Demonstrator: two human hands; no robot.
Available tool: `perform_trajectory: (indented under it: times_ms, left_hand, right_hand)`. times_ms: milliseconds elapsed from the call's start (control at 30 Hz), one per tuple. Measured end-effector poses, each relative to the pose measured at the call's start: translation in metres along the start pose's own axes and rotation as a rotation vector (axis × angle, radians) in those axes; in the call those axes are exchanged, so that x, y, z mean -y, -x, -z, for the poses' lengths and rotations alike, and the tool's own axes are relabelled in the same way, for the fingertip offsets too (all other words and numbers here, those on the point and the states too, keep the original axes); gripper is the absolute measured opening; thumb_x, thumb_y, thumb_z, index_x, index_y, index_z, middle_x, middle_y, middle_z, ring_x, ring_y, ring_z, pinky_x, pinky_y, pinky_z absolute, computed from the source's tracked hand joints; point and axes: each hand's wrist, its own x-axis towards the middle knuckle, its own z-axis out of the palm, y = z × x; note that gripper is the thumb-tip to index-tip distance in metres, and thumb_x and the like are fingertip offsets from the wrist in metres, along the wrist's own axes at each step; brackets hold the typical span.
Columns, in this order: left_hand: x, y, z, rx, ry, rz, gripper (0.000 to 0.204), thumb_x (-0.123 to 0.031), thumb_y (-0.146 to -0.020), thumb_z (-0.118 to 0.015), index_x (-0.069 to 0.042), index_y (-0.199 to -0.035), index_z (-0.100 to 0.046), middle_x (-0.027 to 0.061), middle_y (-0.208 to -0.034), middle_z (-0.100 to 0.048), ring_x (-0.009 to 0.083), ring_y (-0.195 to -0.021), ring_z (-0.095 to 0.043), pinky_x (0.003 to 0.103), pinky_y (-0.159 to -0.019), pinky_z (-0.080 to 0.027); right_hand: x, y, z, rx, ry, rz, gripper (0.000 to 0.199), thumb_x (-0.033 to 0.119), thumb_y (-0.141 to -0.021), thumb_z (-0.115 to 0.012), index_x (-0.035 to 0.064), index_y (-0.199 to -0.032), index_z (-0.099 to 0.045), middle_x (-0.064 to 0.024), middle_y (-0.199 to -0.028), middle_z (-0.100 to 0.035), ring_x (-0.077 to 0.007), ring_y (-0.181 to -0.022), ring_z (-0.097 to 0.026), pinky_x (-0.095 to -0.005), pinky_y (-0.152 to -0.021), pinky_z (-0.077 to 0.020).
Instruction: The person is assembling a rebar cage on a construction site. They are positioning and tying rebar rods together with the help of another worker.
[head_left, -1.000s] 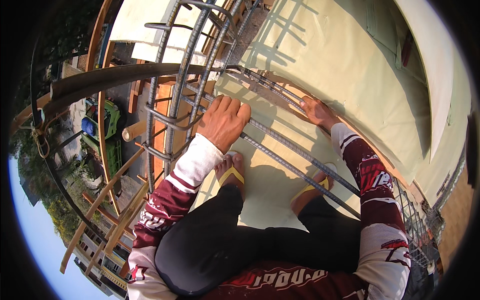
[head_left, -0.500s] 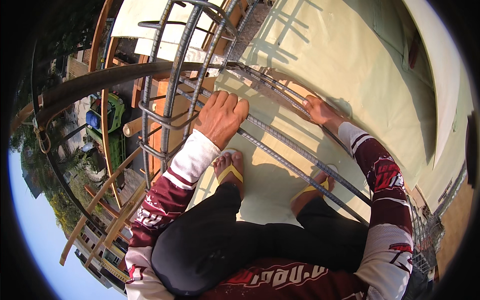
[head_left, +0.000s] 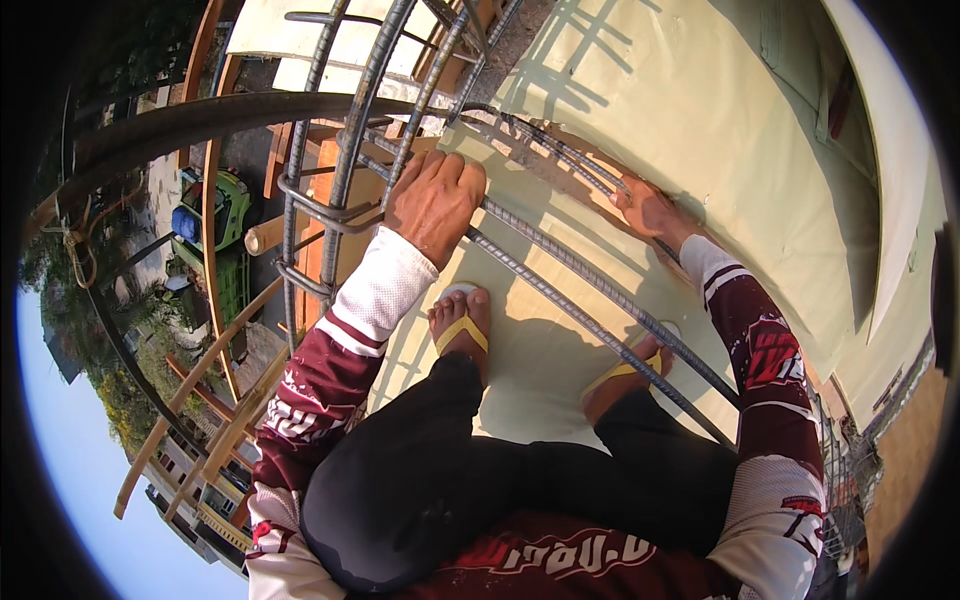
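Two long ribbed steel bars point(head_left: 600, 270) run diagonally from beneath my left hand point(head_left: 435, 203) down to my right forearm. Its fingers curl over the bars at their upper end, beside the upright rebar cage point(head_left: 345, 150). Farther right, my right hand point(head_left: 648, 210) is closed around thinner ribbed bars point(head_left: 565, 155), which lie along a gap at the edge of the pale green sheet. Both palms are hidden. Below the bars, my feet in yellow-strapped flip-flops point(head_left: 462, 328) stand on pale green boarding point(head_left: 530, 400).
A dark curved pipe or hose point(head_left: 230, 118) crosses the cage. On the left, wooden poles point(head_left: 150, 450) mark a drop, with a green vehicle point(head_left: 222, 235) far below. A pale green sheet-covered surface point(head_left: 720, 110) rises at the right. Steel mesh point(head_left: 840, 470) lies by my right elbow.
My left hand has shifted slightly up and left, still on the bars. My right hand has moved slightly right, its wrist turned a little. The view has shifted slightly.
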Motion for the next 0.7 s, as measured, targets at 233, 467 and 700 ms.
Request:
perform_trajectory:
  times_ms: [233,467,700]
  left_hand:
    - [0.001,-0.001,-0.008,0.054,-0.024,0.040,0.009,-0.004,-0.085,-0.054,-0.004,-0.093,-0.049,0.0150,-0.091,-0.057,0.0340,-0.104,-0.061,0.045,-0.109,-0.042]
    - [0.004,-0.003,-0.008,0.176,-0.082,0.025,0.009,-0.005,-0.084,-0.055,-0.003,-0.089,-0.048,0.0133,-0.088,-0.060,0.0309,-0.104,-0.061,0.044,-0.108,-0.043]
    - [0.006,-0.001,-0.018,0.071,-0.090,0.078,0.008,-0.006,-0.083,-0.058,-0.004,-0.085,-0.050,0.0118,-0.089,-0.061,0.0287,-0.101,-0.062,0.040,-0.105,-0.045]
  right_hand:
    - [0.005,0.009,0.002,0.085,-0.002,-0.052,0.037,0.035,-0.103,-0.048,0.0020,-0.118,-0.056,-0.0269,-0.117,-0.060,-0.0405,-0.117,-0.055,-0.0485,-0.101,-0.0422]
    - [-0.004,0.006,0.008,0.022,-0.092,0.048,0.034,0.036,-0.101,-0.054,0.0015,-0.099,-0.057,-0.0165,-0.072,-0.060,-0.0341,-0.068,-0.054,-0.0489,-0.067,-0.0454]
    - [0.008,-0.006,0.007,-0.139,0.271,0.158,0.042,0.034,-0.103,-0.045,-0.0011,-0.126,-0.050,-0.0284,-0.122,-0.061,-0.0419,-0.114,-0.060,-0.0495,-0.098,-0.0461]
